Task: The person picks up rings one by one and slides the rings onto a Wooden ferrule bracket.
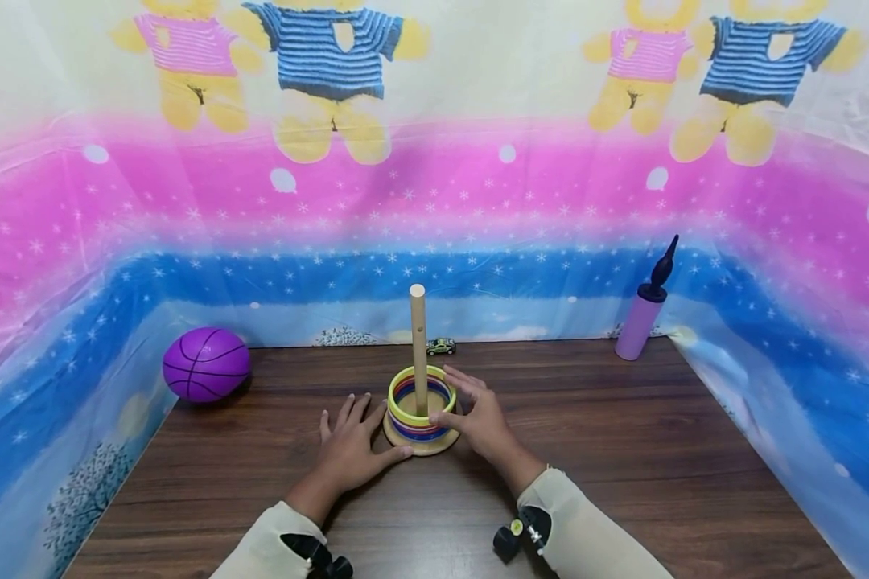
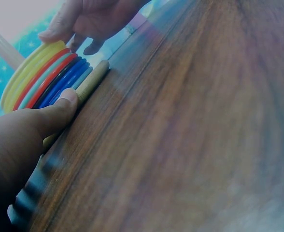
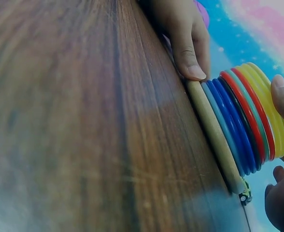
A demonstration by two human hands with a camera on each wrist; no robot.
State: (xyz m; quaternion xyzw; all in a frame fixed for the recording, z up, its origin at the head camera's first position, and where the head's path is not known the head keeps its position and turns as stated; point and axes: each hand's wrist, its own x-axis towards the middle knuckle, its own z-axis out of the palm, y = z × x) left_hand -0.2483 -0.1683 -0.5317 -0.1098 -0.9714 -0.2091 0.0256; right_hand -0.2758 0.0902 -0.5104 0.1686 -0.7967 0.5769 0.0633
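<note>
A wooden ring-toss stand with an upright peg (image 1: 419,346) and a round base (image 1: 423,447) is on the table. Around the peg sits a stack of plastic rings: yellow rings (image 3: 258,92) on top, then red, light green, black, blue and light blue ones (image 3: 218,104) down to the base. My left hand (image 1: 351,450) lies at the base's left side, fingers straight and spread, its thumb (image 2: 67,99) against the base's edge. With thumb and fingers on either side, my right hand (image 1: 487,418) pinches the top yellow rings from the right.
On the brown wooden table (image 1: 586,458), a purple ball (image 1: 206,364) stands at the back left. A small toy car (image 1: 442,346) is behind the stand. A purple hand pump (image 1: 640,322) stands upright at the back right. Printed cloth (image 1: 536,201) hangs around the table.
</note>
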